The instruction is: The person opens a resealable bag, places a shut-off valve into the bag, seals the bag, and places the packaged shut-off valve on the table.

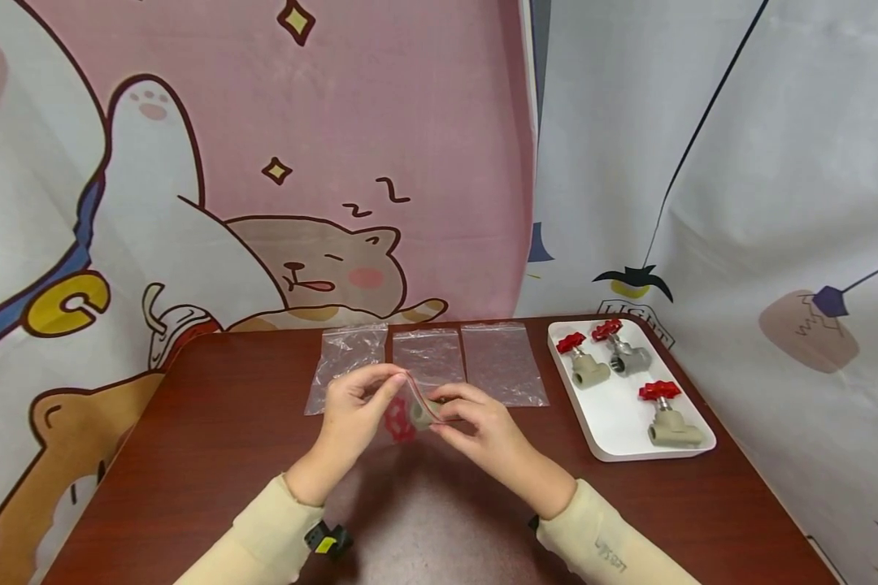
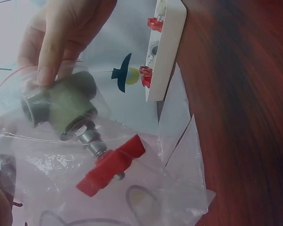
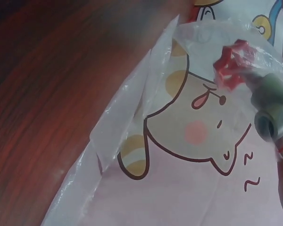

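A clear zip bag (image 2: pixel 52 162) with a red seal line hangs between both hands above the table. Inside it is a valve (image 2: pixel 68 101) with a grey-green tee-shaped body and a red handwheel (image 2: pixel 111 167); the head view shows it dimly through the plastic. My left hand (image 1: pixel 354 410) pinches one end of the bag's top edge between thumb and fingers. At the other end, my right hand (image 1: pixel 483 422) pinches the edge close to the valve body (image 1: pixel 423 414). In the right wrist view, the handwheel (image 3: pixel 233 65) points away from the right hand's fingers.
Three flat clear bags (image 1: pixel 503 366) lie in a row at the back of the brown table (image 1: pixel 212 455). To the right stands a white tray (image 1: pixel 588 422) holding three red-handled valves (image 1: pixel 671 426). Printed cloth (image 1: pixel 446 162) hangs behind the table and along its right side.
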### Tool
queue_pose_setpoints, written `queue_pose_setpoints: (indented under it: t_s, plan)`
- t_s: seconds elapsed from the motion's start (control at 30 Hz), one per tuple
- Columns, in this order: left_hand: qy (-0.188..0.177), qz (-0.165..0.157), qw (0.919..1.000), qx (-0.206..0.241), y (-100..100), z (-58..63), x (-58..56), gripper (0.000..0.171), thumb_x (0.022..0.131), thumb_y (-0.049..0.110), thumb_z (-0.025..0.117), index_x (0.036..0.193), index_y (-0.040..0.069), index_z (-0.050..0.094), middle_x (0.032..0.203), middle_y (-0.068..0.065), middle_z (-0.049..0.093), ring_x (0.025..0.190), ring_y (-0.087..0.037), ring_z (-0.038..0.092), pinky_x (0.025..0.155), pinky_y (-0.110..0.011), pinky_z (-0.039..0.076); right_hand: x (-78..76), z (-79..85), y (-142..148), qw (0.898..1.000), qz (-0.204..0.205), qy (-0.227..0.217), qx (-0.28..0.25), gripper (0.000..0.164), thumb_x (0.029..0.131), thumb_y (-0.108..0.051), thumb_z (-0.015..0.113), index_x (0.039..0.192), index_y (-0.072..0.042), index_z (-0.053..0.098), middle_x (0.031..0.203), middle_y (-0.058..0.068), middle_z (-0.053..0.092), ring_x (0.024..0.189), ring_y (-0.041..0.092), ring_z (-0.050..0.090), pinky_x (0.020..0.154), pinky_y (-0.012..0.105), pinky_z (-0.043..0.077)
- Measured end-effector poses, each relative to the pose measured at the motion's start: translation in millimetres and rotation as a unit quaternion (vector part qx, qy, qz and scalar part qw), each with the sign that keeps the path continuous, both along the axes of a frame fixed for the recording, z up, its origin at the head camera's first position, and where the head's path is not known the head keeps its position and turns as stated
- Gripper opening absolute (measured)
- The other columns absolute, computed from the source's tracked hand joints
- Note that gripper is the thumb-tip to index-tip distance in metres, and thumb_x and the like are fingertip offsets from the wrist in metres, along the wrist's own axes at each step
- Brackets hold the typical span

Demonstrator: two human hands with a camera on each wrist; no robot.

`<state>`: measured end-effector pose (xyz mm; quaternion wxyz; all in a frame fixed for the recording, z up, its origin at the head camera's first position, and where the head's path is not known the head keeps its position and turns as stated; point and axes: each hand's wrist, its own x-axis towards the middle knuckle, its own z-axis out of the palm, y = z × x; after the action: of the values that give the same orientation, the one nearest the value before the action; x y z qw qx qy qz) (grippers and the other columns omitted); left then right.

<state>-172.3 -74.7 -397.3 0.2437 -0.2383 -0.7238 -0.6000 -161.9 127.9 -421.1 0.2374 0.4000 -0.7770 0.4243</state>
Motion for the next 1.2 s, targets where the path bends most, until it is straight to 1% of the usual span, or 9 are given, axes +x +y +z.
queue_pose_setpoints:
  t_s: [0.07, 0.13, 0.27, 0.37, 0.57, 0.77, 0.9, 1.07, 1.2]
  plan:
    - [-0.001, 0.002, 1.0, 0.001, -0.8, 0.8, 0.3, 0.006, 0.084, 0.002, 0.069, 0.09, 0.001, 0.071, 0.079, -0.013, 0.072, 0.064, -0.023, 0.064, 0.059, -0.017, 0.049, -1.6, -0.4, 1.7, 1.0, -0.012, 0.026, 0.003, 0.016, 0.073, -0.004, 0.08, 0.085, -0.01, 0.07, 0.099, 0.002, 0.064, 0.091, 0.016, 0.06, 0.08, 0.017, 0.049]
    - [-0.006, 0.002, 1.0, 0.003, -1.8, 1.7, 0.3, 0.007, 0.084, 0.001, 0.068, 0.09, 0.001, 0.071, 0.08, -0.013, 0.072, 0.065, -0.025, 0.065, 0.061, -0.017, 0.05, -3.4, -0.4, 3.8, 0.999, -0.021, 0.035, 0.005, 0.016, 0.073, -0.007, 0.08, 0.084, -0.011, 0.07, 0.092, -0.001, 0.064, 0.088, 0.013, 0.058, 0.079, 0.018, 0.047]
    - [-0.017, 0.005, 0.9998, 0.008, -4.1, 1.5, -0.1, 0.008, 0.083, 0.001, 0.068, 0.091, 0.001, 0.071, 0.081, -0.013, 0.072, 0.069, -0.023, 0.067, 0.06, -0.016, 0.049, -7.4, -1.9, 9.4, 0.999, -0.029, 0.013, 0.021, 0.013, 0.075, -0.012, 0.079, 0.083, -0.014, 0.069, 0.079, -0.006, 0.064, 0.077, 0.007, 0.058, 0.073, 0.019, 0.045]
    - [-0.012, 0.006, 0.9998, 0.013, -5.6, 0.1, -1.1, 0.01, 0.082, -0.003, 0.069, 0.091, -0.001, 0.071, 0.08, -0.014, 0.072, 0.069, -0.017, 0.067, 0.057, -0.016, 0.047, -8.9, -3.9, 13.5, 0.999, -0.031, 0.0, 0.034, 0.012, 0.077, -0.013, 0.078, 0.084, -0.016, 0.069, 0.076, -0.008, 0.064, 0.073, 0.005, 0.057, 0.072, 0.022, 0.043]
    - [0.014, 0.015, 0.9998, 0.002, -10.0, -1.9, -2.7, 0.008, 0.081, -0.006, 0.069, 0.087, -0.002, 0.071, 0.081, -0.015, 0.072, 0.071, -0.008, 0.067, 0.065, -0.016, 0.052, -10.0, -3.7, 17.7, 1.0, -0.019, -0.005, 0.008, 0.012, 0.076, -0.009, 0.077, 0.084, -0.014, 0.07, 0.076, -0.006, 0.066, 0.073, 0.007, 0.058, 0.073, 0.02, 0.044]
    - [0.072, 0.031, 0.9955, -0.053, -16.9, 2.0, -2.1, 0.008, 0.079, -0.002, 0.072, 0.085, 0.003, 0.072, 0.078, -0.009, 0.072, 0.07, -0.005, 0.065, 0.061, -0.013, 0.049, -9.5, 2.6, 20.3, 1.0, -0.001, -0.006, -0.016, 0.013, 0.075, -0.004, 0.077, 0.084, -0.011, 0.07, 0.076, -0.003, 0.067, 0.074, 0.009, 0.059, 0.07, 0.022, 0.047]
    - [0.099, 0.035, 0.992, -0.07, -18.7, 3.5, -2.5, 0.006, 0.079, 0.001, 0.073, 0.084, 0.004, 0.071, 0.077, -0.007, 0.071, 0.068, -0.003, 0.062, 0.058, -0.013, 0.046, -10.3, 7.1, 22.3, 1.0, 0.004, -0.008, -0.029, 0.01, 0.077, -0.005, 0.076, 0.083, -0.01, 0.071, 0.076, -0.003, 0.067, 0.074, 0.009, 0.058, 0.068, 0.022, 0.047]
    - [0.078, 0.028, 0.9936, -0.077, -19.7, -0.3, -3.7, 0.002, 0.084, 0.006, 0.069, 0.084, 0.004, 0.068, 0.08, -0.005, 0.068, 0.072, -0.005, 0.061, 0.063, -0.014, 0.05, -12.3, 7.3, 23.8, 1.0, 0.006, -0.012, -0.026, 0.005, 0.08, -0.008, 0.075, 0.083, -0.01, 0.071, 0.075, -0.003, 0.066, 0.073, 0.009, 0.057, 0.068, 0.016, 0.046]
    - [0.058, 0.011, 0.9949, -0.082, -19.6, -2.8, -4.0, 0.004, 0.086, 0.007, 0.067, 0.086, 0.003, 0.067, 0.081, -0.004, 0.065, 0.073, -0.006, 0.057, 0.063, -0.015, 0.051, -12.7, 4.9, 25.1, 1.0, -0.001, -0.014, -0.019, 0.003, 0.082, -0.012, 0.074, 0.083, -0.01, 0.071, 0.075, -0.004, 0.066, 0.072, 0.008, 0.057, 0.068, 0.016, 0.045]
